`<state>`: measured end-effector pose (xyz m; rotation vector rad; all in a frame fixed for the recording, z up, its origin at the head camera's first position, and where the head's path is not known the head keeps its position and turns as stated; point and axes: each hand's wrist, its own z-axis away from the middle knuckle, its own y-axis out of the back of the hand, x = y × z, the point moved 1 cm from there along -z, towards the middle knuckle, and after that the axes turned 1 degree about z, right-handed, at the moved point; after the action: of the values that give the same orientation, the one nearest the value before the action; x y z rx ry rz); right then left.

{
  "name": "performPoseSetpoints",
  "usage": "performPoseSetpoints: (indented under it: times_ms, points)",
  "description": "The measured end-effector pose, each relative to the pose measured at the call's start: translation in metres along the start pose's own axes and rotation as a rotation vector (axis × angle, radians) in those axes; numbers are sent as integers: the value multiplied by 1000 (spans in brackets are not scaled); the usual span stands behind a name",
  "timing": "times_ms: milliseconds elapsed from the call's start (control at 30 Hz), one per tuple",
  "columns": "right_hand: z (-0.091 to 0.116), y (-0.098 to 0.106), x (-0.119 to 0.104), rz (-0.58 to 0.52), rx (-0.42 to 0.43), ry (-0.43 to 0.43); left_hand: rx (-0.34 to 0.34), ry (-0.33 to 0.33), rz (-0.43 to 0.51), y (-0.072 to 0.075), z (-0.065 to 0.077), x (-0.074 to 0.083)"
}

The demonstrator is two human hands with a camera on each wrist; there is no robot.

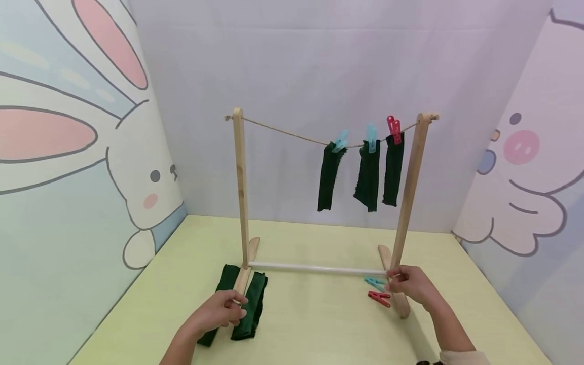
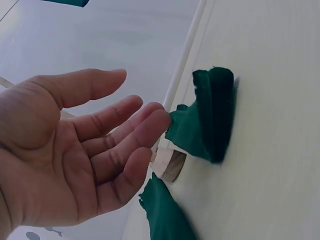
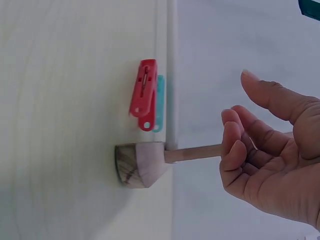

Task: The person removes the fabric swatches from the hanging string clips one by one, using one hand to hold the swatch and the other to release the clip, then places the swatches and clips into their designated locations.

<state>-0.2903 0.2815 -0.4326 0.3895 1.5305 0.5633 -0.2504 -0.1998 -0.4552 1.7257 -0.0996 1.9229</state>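
Observation:
My left hand (image 1: 220, 310) hovers over the left foot of a small wooden clothesline stand, fingers relaxed and holding nothing. Two dark green cloth strips lie on the table around it: one strip (image 1: 229, 278) left of the foot, partly hidden by the hand, and a folded strip (image 1: 252, 318) on its right. In the left wrist view the palm faces the camera, the fingertips overlapping a green strip (image 2: 215, 117). My right hand (image 1: 412, 286), loosely curled and holding nothing, is by the stand's right foot (image 1: 400, 305). Beside it lie a red clothespin (image 3: 143, 95) and a light blue clothespin (image 1: 374, 282).
Three green strips hang from the sagging string (image 1: 283, 133) towards the right post (image 1: 411, 187): a left strip (image 1: 328, 182) and middle strip (image 1: 369, 177) under blue clothespins, a right strip (image 1: 393, 175) under red. A white rod (image 1: 315, 268) joins the feet. Cartoon-printed walls flank the table.

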Motion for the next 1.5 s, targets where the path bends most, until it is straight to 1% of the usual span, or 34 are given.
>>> performPoseSetpoints:
  times_ms: [100, 233, 367, 533, 667, 767, 967, 1167, 1333, 1500]
  points:
    - [-1, 4, -10, 3, 10, 10, 5, -29, -1, -1, -5, 6]
    - [-3, 10, -24, 15, 22, 37, 38, -76, -13, -2, -11, 16]
    - [-5, 16, -38, 8, 32, 59, 71, -102, -30, -5, -17, 24]
    - [-6, 25, -51, 38, 61, 91, 87, -137, -47, -9, -26, 32]
    - [-8, 33, -59, 63, 115, 133, 106, -183, -46, -10, -31, 41]
    - [-7, 38, -64, 75, 169, 169, 136, -216, -49, -13, -35, 47]
    - [-5, 38, -75, 40, 253, 222, 190, -234, -64, -18, -42, 52]
    - [-3, 38, -90, 41, 340, 311, 216, -278, -16, -22, -49, 61]
    - [-2, 41, -102, 33, 384, 391, 249, -303, 8, -22, -52, 73]
    - [-2, 45, -118, 27, 411, 432, 261, -347, -1, -22, -58, 85]
